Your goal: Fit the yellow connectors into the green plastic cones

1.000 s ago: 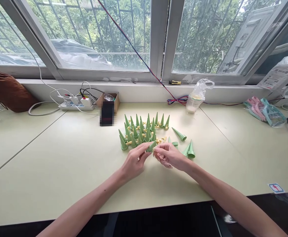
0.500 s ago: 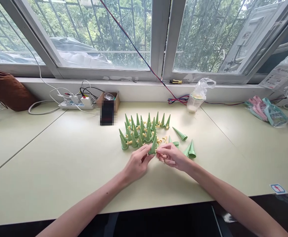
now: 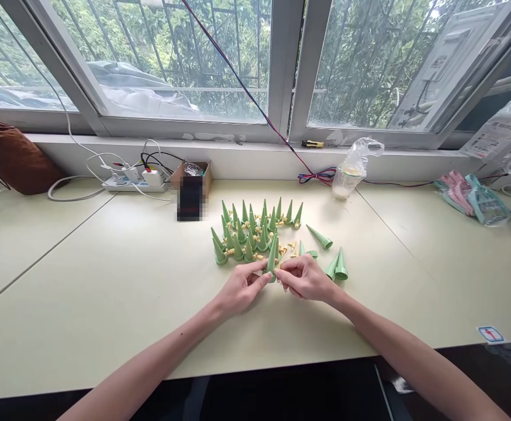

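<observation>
Between the thumb and fingers of my left hand (image 3: 243,286) a green plastic watering spike (image 3: 272,260) is held, point up and tilted slightly right. My right hand (image 3: 304,277) is closed in a pinch at the spike's lower right side, on a small yellow valve mostly hidden by the fingertips. Just behind my hands, several green spikes (image 3: 240,233) with yellow valves on their sides stand point up in a cluster. Loose yellow valves (image 3: 291,246) lie right of that cluster. Beyond my right hand is a spike lying on its side (image 3: 320,237), and another spike (image 3: 341,266) stands upright.
The pale yellow table (image 3: 106,304) runs along a windowsill. At the back are a power strip (image 3: 135,185) with cables, a small cardboard box (image 3: 207,181), a bagged cup (image 3: 347,178) and coiled wire (image 3: 319,176). Pink and green plastic items (image 3: 472,196) lie far right.
The held spike has come slightly toward me and stands a little more upright. My left thumb has shifted onto its base, and my right fingers have closed in at its side.
</observation>
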`<state>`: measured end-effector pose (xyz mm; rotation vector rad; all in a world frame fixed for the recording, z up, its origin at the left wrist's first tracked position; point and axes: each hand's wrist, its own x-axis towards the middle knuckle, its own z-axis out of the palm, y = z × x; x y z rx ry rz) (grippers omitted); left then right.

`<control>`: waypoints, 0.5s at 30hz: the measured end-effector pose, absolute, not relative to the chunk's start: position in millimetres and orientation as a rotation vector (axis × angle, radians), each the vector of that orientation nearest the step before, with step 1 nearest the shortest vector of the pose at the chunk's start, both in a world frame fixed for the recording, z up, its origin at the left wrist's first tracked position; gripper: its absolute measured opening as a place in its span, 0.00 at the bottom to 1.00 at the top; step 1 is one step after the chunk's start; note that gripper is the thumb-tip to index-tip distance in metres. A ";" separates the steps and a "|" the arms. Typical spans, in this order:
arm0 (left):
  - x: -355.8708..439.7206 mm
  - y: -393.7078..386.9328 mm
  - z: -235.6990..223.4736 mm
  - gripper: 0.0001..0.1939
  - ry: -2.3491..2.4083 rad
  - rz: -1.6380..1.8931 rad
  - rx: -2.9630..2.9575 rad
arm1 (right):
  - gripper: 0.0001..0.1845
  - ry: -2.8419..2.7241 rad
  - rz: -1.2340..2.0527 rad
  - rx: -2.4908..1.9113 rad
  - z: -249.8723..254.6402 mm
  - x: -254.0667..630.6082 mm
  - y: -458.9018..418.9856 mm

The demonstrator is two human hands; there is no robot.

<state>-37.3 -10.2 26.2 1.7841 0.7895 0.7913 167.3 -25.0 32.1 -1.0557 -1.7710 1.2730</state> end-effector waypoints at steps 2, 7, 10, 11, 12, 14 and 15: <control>-39.6 -8.5 23.7 0.22 0.798 0.728 1.724 | 0.24 -1.863 1.162 -1.070 32.6 167.1 -26.0; -40.9 -5.9 22.2 0.24 0.754 0.592 1.549 | 0.24 -1.978 0.893 -1.044 35.2 163.1 -26.5; -39.8 -5.5 24.4 0.26 0.728 0.556 1.475 | 0.23 -2.007 0.719 -0.997 33.2 160.9 -25.8; -39.7 -5.3 24.9 0.27 0.720 0.548 1.460 | 0.23 -2.013 0.671 -0.985 31.8 160.5 -25.6; -39.8 -5.0 25.2 0.28 0.710 0.539 1.451 | 0.22 -2.018 0.629 -0.974 30.1 160.2 -25.4; -40.6 -4.2 25.3 0.29 0.679 0.517 1.443 | 0.21 -2.030 0.554 -0.952 26.7 159.9 -25.4; -41.3 -3.8 25.2 0.30 0.657 0.503 1.442 | 0.20 -2.037 0.514 -0.939 25.0 159.8 -25.4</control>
